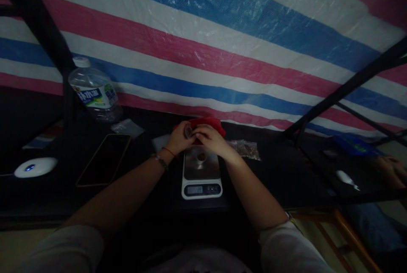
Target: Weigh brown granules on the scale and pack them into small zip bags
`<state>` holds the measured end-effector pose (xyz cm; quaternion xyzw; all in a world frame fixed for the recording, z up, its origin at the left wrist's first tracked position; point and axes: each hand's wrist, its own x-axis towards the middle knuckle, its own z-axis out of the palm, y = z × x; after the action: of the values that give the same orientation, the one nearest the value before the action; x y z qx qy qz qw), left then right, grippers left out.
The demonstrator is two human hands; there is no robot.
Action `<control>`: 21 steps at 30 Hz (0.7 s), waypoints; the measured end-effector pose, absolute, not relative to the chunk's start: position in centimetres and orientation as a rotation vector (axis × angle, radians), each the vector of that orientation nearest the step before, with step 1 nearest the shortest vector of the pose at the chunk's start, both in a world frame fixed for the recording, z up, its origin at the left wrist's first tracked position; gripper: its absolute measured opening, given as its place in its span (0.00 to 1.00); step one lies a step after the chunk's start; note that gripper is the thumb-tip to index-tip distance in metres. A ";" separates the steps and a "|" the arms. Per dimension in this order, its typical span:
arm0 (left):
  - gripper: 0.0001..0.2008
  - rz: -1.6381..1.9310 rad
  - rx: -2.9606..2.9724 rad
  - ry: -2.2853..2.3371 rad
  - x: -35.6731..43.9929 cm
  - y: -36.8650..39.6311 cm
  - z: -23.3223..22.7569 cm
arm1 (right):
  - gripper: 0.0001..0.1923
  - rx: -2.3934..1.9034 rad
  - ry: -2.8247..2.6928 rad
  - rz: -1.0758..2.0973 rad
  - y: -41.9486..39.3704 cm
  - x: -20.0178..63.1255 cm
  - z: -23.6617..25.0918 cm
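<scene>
Both hands meet just beyond a kitchen scale (pixel 201 174): the left hand (pixel 179 138) pinches a small round object (pixel 188 131), too dim to name or orient, and the right hand (pixel 210 137) curls against it. The scale's long axis points away from the person, display nearest. It sits on a dark table (pixel 273 179) before a striped tarp wall (pixel 222 40).

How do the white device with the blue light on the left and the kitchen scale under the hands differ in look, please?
The white device is a rounded oval lit by a small blue light; the kitchen scale is rectangular, with a metal plate and a grey display. The device lies apart, untouched; the scale carries a small object, with the left hand and right hand just above. Both rest on the dark table.
</scene>
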<state>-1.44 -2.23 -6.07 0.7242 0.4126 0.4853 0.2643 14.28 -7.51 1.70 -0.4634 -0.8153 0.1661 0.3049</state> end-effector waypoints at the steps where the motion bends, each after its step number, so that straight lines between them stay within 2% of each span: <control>1: 0.22 1.299 1.994 1.110 -1.4 -2.3 -6.0 | 0.12 -1.235 -2.214 0.449 -6.7 13.7 1.6; 7: 0.22 1.191 2.201 1.129 -1.6 -2.4 -5.4 | 0.12 -1.452 -2.494 0.392 -4.1 11.3 1.7; 11: 0.27 1.196 2.297 1.098 -1.6 -2.3 -5.3 | 0.10 -1.556 -2.507 0.243 -3.5 11.4 1.7; 17: 0.26 1.098 2.318 1.106 -1.5 -3.0 -4.7 | 0.08 -1.432 -2.565 0.370 -3.0 12.7 1.7; 21: 0.31 1.115 2.298 1.089 -1.3 -3.4 -4.5 | 0.04 -1.275 -2.559 0.440 -3.2 13.4 2.2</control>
<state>-1.33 -3.36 -4.51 0.8140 0.3856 0.3948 0.1815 13.42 -3.22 2.18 -0.4374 -0.8778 0.1510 0.1242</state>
